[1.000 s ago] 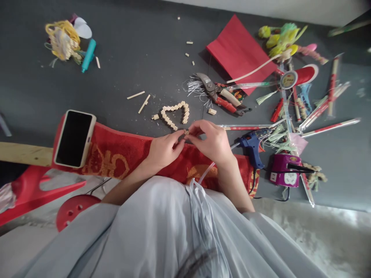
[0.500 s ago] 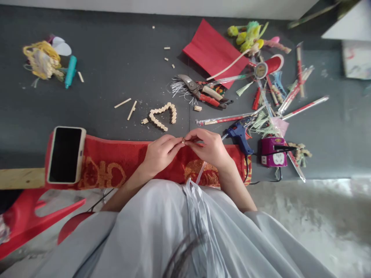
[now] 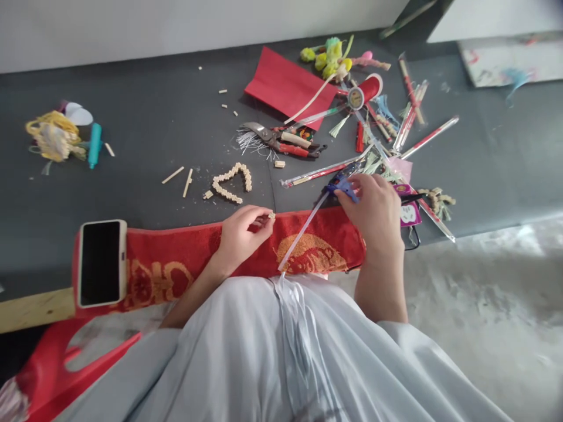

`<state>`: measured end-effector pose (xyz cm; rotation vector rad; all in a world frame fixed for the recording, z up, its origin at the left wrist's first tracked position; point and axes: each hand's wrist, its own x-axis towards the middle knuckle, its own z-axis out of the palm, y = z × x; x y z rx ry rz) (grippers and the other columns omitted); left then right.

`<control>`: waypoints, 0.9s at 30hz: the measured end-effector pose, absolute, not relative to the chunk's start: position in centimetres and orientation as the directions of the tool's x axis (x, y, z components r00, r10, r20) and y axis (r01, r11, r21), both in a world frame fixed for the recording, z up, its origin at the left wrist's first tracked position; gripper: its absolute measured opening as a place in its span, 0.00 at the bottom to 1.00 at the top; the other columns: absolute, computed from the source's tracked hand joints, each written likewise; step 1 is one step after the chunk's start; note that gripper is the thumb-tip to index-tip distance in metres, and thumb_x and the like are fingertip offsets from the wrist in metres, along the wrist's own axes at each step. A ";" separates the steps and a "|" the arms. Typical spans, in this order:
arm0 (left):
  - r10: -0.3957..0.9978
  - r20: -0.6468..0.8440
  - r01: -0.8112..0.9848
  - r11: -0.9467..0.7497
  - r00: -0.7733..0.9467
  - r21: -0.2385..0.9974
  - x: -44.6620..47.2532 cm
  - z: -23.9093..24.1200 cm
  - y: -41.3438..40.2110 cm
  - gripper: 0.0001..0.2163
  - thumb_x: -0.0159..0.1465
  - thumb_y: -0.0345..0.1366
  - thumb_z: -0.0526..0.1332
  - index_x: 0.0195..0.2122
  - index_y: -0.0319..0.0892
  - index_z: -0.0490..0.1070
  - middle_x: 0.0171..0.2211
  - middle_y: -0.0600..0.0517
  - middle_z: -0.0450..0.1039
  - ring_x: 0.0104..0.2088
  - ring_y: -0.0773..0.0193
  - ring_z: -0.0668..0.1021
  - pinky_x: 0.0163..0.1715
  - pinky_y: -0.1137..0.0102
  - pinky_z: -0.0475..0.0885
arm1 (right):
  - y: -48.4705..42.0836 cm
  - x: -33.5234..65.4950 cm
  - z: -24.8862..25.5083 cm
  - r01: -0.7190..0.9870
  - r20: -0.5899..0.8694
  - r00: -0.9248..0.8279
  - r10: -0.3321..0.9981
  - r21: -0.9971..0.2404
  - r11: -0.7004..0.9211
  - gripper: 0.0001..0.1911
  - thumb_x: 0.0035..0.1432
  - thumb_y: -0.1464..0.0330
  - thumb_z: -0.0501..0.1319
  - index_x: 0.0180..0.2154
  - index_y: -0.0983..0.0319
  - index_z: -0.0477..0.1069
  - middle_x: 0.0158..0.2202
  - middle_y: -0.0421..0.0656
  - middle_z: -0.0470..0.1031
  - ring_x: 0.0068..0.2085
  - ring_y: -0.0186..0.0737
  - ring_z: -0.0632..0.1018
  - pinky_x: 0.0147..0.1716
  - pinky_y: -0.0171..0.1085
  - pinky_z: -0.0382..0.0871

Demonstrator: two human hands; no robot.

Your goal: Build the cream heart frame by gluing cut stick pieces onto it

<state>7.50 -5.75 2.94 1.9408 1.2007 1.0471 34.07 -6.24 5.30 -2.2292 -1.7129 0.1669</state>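
My left hand (image 3: 241,233) rests on the red towel (image 3: 176,261) and pinches a small pale wooden piece (image 3: 271,215) between thumb and fingers. My right hand (image 3: 373,208) is out to the right, fingers wrapped around the blue glue gun (image 3: 342,187), whose clear glue stick (image 3: 301,233) slants back toward my lap. A heart shape of small wooden pieces (image 3: 231,180) lies on the dark mat just beyond my left hand.
A phone (image 3: 100,262) lies on the towel's left end. Red-handled cutters (image 3: 281,142), red paper (image 3: 285,85), a red spool (image 3: 366,91), sticks and tassels crowd the back right. A purple box (image 3: 408,210) sits by my right hand. Yellow cord and a teal pen (image 3: 94,145) lie far left.
My right hand left the small piece, moved right and took hold of the glue gun. My left hand stays on the towel with the piece. The view tilted.
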 end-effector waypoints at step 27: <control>0.912 0.272 0.364 -0.377 0.307 0.852 7.5 2.2 -5.3 0.05 0.66 0.34 0.62 0.39 0.40 0.78 0.36 0.52 0.80 0.30 0.74 0.80 0.34 0.81 0.76 | -7.5 36.9 3.0 0.872 0.052 0.395 0.917 -0.335 -0.357 0.21 0.61 0.62 0.58 0.54 0.63 0.71 0.50 0.56 0.76 0.51 0.57 0.76 0.51 0.51 0.69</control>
